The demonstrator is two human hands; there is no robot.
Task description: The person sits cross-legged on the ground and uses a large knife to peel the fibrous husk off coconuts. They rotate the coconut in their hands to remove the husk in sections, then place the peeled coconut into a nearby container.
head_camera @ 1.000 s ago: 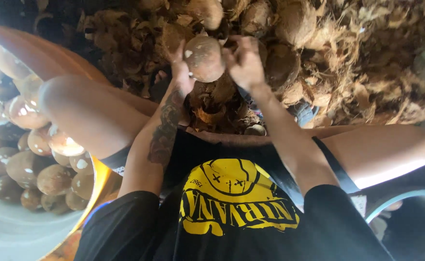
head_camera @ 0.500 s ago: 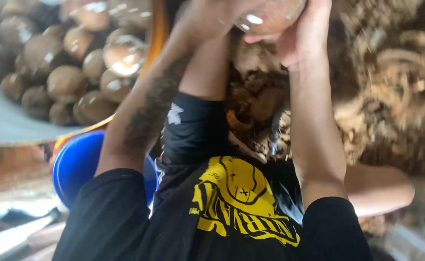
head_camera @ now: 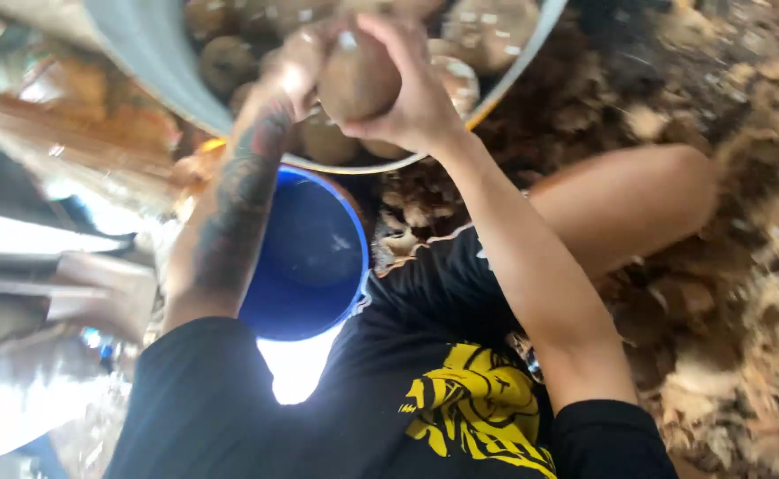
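While the right hand (head_camera: pixel 420 93) wraps its fingers around a brown coconut (head_camera: pixel 358 80), the left hand (head_camera: pixel 296 62) presses against the same coconut from the other side, so both hands hold it together. The coconut is above the rim of a big grey basin (head_camera: pixel 154 53), which is full of other peeled coconuts (head_camera: pixel 487 31). Just below the basin stands a blue bucket (head_camera: pixel 305 257), between the left forearm and the black shirt (head_camera: pixel 363 399). Dry husk (head_camera: pixel 744 266) lies around the bare knee (head_camera: pixel 638 200).
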